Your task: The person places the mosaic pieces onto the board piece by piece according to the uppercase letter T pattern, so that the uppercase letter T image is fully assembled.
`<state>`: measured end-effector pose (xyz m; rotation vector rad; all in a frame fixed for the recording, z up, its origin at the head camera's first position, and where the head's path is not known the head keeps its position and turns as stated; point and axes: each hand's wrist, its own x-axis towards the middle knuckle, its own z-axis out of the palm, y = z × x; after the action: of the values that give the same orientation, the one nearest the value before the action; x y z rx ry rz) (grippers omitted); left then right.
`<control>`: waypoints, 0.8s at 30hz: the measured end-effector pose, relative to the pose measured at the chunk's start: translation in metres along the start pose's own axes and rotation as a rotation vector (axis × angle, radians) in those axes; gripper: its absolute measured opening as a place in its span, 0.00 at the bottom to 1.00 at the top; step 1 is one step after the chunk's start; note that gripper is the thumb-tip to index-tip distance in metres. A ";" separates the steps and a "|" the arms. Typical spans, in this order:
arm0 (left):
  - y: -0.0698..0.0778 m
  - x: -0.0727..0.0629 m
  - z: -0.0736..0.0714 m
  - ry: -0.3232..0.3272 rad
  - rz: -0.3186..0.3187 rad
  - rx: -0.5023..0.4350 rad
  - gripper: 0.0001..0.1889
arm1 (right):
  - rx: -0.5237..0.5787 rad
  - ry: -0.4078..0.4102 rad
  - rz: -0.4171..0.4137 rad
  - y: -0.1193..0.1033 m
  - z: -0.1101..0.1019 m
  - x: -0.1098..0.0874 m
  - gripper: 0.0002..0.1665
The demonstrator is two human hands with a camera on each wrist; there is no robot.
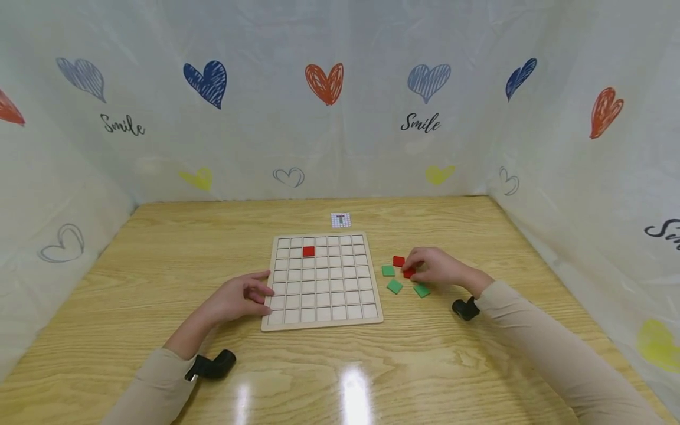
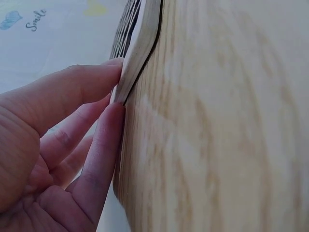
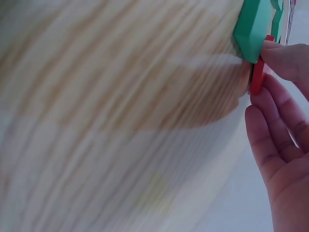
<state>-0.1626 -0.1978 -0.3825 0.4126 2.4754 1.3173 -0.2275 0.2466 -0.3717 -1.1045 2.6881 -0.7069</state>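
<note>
A pale wooden grid board point(image 1: 321, 325) lies flat on the table, with one red tile point(image 1: 309, 251) in its second row. My left hand point(image 1: 241, 298) rests against the board's left edge, thumb and fingertips touching it; the left wrist view shows this contact with the board edge point(image 2: 140, 53) close up. To the right of the board, my right hand point(image 1: 438, 267) pinches a red square tile point(image 1: 408, 273) between thumb and fingers, low at the table. Around it lie another red tile point(image 1: 399, 261) and green tiles point(image 1: 388, 271), one green tile point(image 3: 253, 29) close beside the thumb.
Behind the board lies a small card point(image 1: 341, 220) printed with a grid and a T-like coloured figure. The wooden table point(image 1: 297, 378) ends at white curtains point(image 1: 372, 147) with hearts and lettering at the back and sides. Each wrist carries a black camera point(image 1: 212, 365).
</note>
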 end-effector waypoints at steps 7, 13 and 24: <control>-0.002 0.001 0.001 -0.003 0.006 -0.003 0.17 | -0.007 0.005 -0.001 0.000 -0.001 0.002 0.10; -0.003 0.001 0.001 0.002 0.000 0.005 0.17 | -0.015 0.014 -0.009 -0.002 -0.003 0.006 0.10; -0.003 0.000 0.000 -0.001 0.013 0.001 0.17 | 0.007 0.032 -0.068 -0.012 -0.008 0.023 0.11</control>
<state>-0.1633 -0.1991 -0.3852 0.4301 2.4768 1.3209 -0.2390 0.2260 -0.3583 -1.1976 2.6835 -0.7505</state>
